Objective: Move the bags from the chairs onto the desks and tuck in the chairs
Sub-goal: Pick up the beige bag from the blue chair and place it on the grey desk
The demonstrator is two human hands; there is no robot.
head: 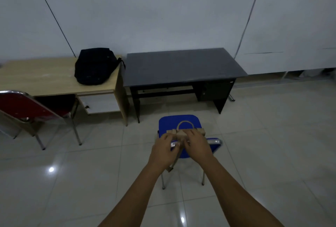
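Note:
A blue chair (pixel 179 119) stands on the tiled floor in front of the black desk (pixel 181 66). On its seat, against the backrest, a tan paper bag (pixel 198 130) with a looped handle stands upright. My left hand (pixel 166 149) and my right hand (pixel 197 143) both grip the bag's top edge, just over the chair's chrome back rail. A black backpack (pixel 96 65) lies on the right end of the light wooden desk (pixel 45 77). A red chair (pixel 23 106) sits at the wooden desk, its seat partly under it.
Both desks stand side by side against a white wall. The wooden desk has a white drawer unit (pixel 101 103); the black desk has a dark cabinet (pixel 214 90) on its right. Glossy floor tiles surround the blue chair.

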